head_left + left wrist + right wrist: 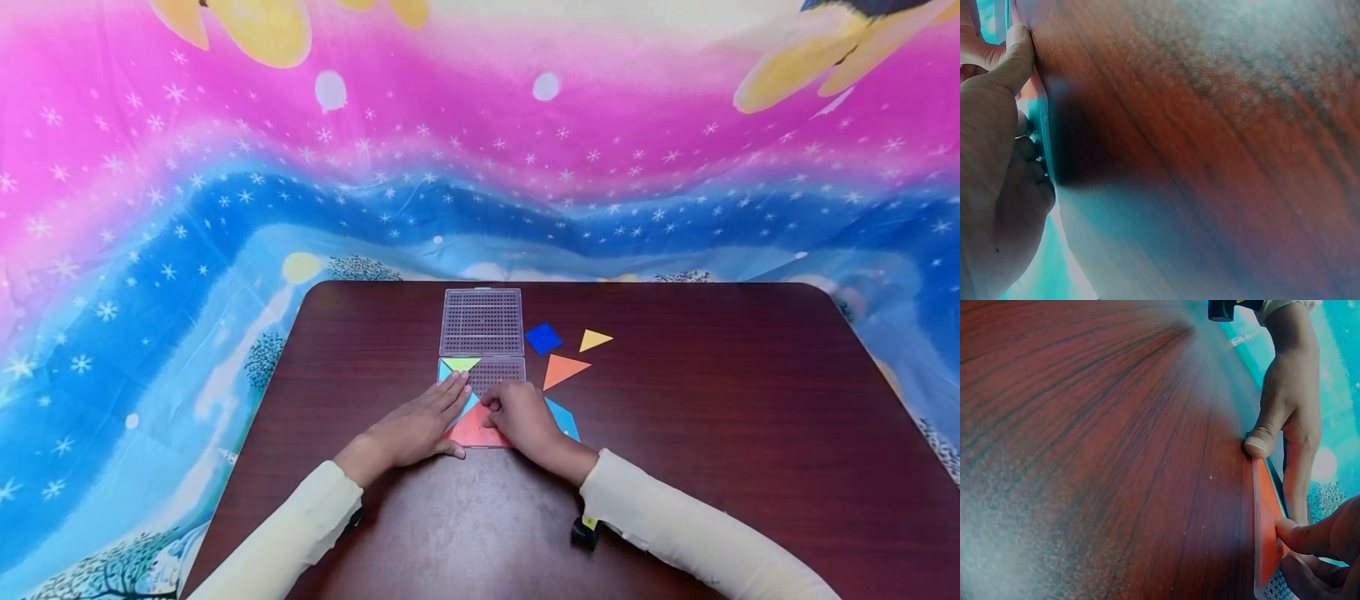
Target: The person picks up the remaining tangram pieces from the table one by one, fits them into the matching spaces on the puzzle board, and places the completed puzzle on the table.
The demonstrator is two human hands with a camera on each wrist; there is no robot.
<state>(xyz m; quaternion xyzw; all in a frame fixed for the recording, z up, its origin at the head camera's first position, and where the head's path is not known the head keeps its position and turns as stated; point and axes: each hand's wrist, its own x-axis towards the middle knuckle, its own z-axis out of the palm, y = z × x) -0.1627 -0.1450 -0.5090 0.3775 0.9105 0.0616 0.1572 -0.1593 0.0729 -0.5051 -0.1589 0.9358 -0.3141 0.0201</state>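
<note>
A clear hinged case (482, 323) with a gridded inside lies unfolded, its near half holding flat tangram pieces. My left hand (423, 421) rests across the left of that half, fingers outstretched and thumb at the front edge. Around those fingers show a light blue piece (442, 372) and a yellow-green triangle (462, 364). At the front of the case lies a large red-orange triangle (472, 429). My right hand (528, 421) has curled fingers and pinches this triangle near its upper edge; the right wrist view shows the thumb (1294, 534) touching it. The palm hides part of the case.
Right of the case lie a dark blue square (543, 338), a yellow triangle (595, 340) and an orange triangle (566, 372). A blue piece (562, 418) is partly covered by my right hand. The brown table (712, 400) meets a patterned cloth (480, 183) behind.
</note>
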